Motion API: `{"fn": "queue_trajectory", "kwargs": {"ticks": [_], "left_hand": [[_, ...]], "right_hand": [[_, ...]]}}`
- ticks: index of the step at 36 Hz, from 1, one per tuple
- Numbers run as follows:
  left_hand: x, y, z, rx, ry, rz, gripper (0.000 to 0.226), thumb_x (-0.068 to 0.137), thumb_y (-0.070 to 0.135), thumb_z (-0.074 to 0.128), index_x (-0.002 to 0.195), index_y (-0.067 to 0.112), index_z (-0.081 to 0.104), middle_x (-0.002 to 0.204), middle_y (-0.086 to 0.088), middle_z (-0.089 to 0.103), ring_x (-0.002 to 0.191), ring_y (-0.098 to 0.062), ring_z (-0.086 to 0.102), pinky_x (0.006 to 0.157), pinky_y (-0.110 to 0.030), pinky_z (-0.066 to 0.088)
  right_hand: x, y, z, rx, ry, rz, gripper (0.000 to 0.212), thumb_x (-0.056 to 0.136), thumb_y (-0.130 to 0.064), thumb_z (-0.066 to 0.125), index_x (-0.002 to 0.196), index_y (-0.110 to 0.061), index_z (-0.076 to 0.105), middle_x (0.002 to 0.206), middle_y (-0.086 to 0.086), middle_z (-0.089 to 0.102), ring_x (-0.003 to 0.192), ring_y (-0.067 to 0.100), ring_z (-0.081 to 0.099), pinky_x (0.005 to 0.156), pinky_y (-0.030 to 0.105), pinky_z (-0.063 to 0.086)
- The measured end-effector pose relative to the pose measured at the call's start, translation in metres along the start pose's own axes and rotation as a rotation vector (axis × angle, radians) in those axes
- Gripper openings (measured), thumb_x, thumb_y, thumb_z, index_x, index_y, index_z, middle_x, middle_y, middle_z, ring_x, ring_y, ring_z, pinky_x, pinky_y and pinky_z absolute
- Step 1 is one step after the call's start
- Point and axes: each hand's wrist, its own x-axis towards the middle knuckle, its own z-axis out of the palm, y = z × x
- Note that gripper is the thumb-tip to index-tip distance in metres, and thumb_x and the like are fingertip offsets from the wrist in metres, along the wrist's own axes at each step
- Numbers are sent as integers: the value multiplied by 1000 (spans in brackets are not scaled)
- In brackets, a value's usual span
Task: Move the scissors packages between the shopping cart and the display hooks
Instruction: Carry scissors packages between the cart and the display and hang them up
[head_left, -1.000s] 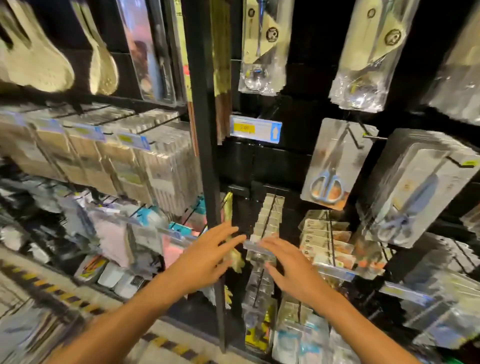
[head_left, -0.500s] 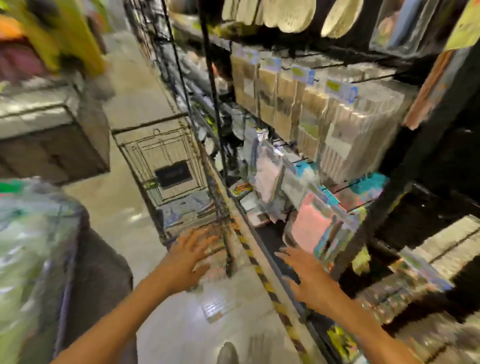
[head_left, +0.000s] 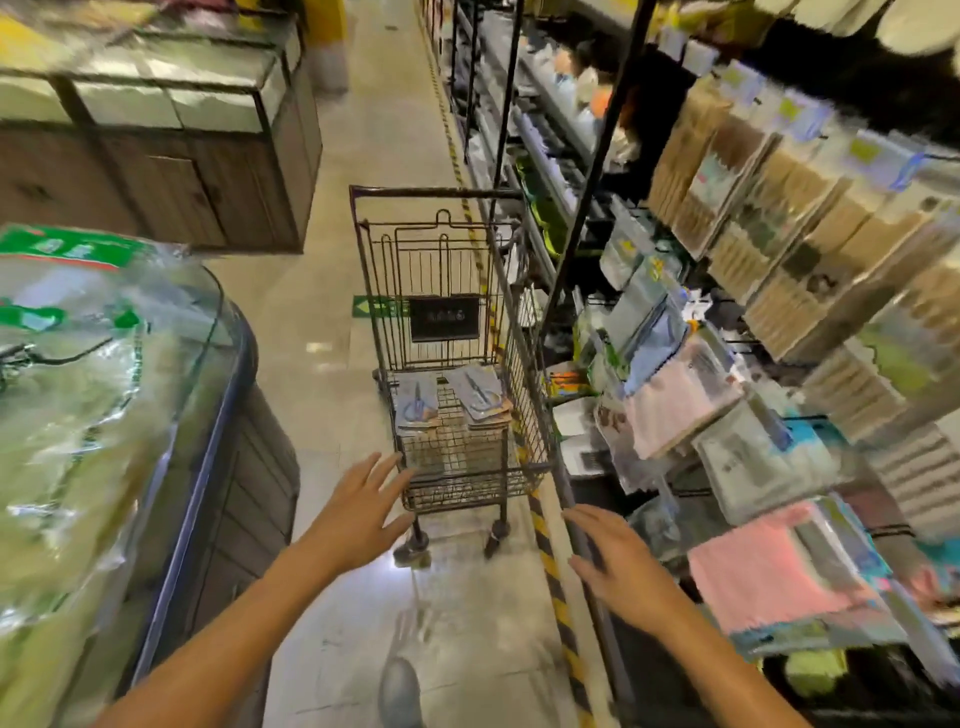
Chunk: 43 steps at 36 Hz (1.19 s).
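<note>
Shop aisle ahead, glossy beige floor (head_left: 332, 291) running away between a wooden counter (head_left: 156, 171) on the left and a long rack of hanging goods (head_left: 779, 218) on the right, most of it smeared by blur. Dead centre stands the shopping cart (head_left: 441, 332), dark wire, parked just beside the rack along a yellow-and-black floor stripe (head_left: 545, 551). Down in its basket lie the scissors packages (head_left: 452, 397), two flat stacks side by side; blue handles show on the left stack's top card, the right one's are harder to read, and how many cards sit beneath, I can't tell. A dark sign (head_left: 444, 317) hangs on the cart's far wall, its lettering too soft to read.

Both arms reach forward. Left hand (head_left: 358, 506), fingers spread and straight, empty, hovers at the cart's near left corner; whether the fingertips touch the wire is unclear. Right hand (head_left: 618, 561), fingers spread and relaxed, also empty, hangs over the rack's lower edge near the stripe.

Pink packets (head_left: 769, 571) and grey ones crowd the rack's lower hooks, contents unreadable. At far left a curved-edged glass case (head_left: 208, 395) is heaped with crinkled clear bags of something green, cut off by the frame. A shoe tip (head_left: 400, 686) shows at the bottom edge.
</note>
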Motion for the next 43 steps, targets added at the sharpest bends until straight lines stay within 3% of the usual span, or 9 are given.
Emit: {"fn": "queue_trajectory", "kwargs": {"ticks": [6, 14, 19, 25, 29, 32, 35, 39, 43], "left_hand": [[44, -43, -6, -49, -9, -3, 70, 104, 55, 39, 162, 28, 12, 171, -1, 4, 157, -28, 0, 128, -42, 6], [99, -63, -7, -135, -60, -3, 71, 103, 58, 36, 162, 25, 15, 170, -6, 8, 157, -32, 2, 127, -44, 6], [148, -60, -7, -159, -77, -4, 96, 80, 72, 3, 162, 24, 16, 170, -5, 9, 157, -29, 3, 126, -39, 4], [222, -55, -15, -196, -102, -8, 67, 102, 39, 51, 160, 20, 22, 167, -7, 21, 154, -34, 13, 125, -39, 9], [277, -68, 0, -202, -163, -62, 70, 96, 52, 36, 157, 18, 34, 160, -16, 35, 150, -45, 26, 122, -50, 18], [313, -72, 15, -196, -161, -113, 84, 89, 63, 16, 162, 22, 14, 169, -11, 12, 157, -36, 1, 121, -39, -8], [345, -77, 35, -235, -175, -160, 73, 103, 51, 32, 163, 24, 1, 171, -5, -5, 156, -28, -15, 115, -31, -21], [374, -88, 70, -294, -246, -242, 74, 105, 43, 42, 163, 24, 1, 171, -8, -4, 156, -30, -11, 126, -43, -9], [399, -104, 100, -316, -311, -265, 78, 97, 60, 21, 162, 21, 1, 170, -10, 0, 157, -34, -6, 128, -46, -2]], "right_hand": [[85, -23, -1, -26, -60, 41, 60, 97, -33, 64, 152, -25, 40, 157, -1, 39, 147, 17, 30, 117, 23, 20], [168, -26, -8, -36, -134, 32, 60, 100, -34, 59, 154, -22, 36, 158, 0, 38, 147, 18, 30, 120, 30, 24], [230, -18, -11, 5, -165, 44, 59, 99, -31, 63, 152, -20, 40, 156, 3, 40, 147, 21, 32, 120, 32, 25], [322, 3, -7, 33, -196, 39, 61, 98, -29, 62, 153, -21, 36, 157, 2, 39, 146, 21, 32, 121, 35, 27], [381, 25, -2, 90, -214, 61, 62, 97, -22, 64, 153, -19, 37, 157, 6, 40, 146, 23, 33, 119, 32, 22], [413, 45, 11, 120, -232, 84, 63, 98, -20, 64, 154, -16, 36, 159, 8, 38, 148, 24, 31, 122, 35, 18], [435, 67, 32, 102, -245, 97, 64, 99, -22, 63, 155, -16, 34, 160, 5, 35, 150, 23, 26, 121, 30, 15], [458, 92, 60, 104, -331, 186, 62, 95, -19, 66, 152, -15, 40, 155, 8, 43, 145, 26, 36, 114, 27, 25], [478, 109, 89, 89, -378, 269, 60, 96, -22, 64, 151, -20, 40, 151, 4, 44, 139, 22, 39, 109, 25, 28]]}}
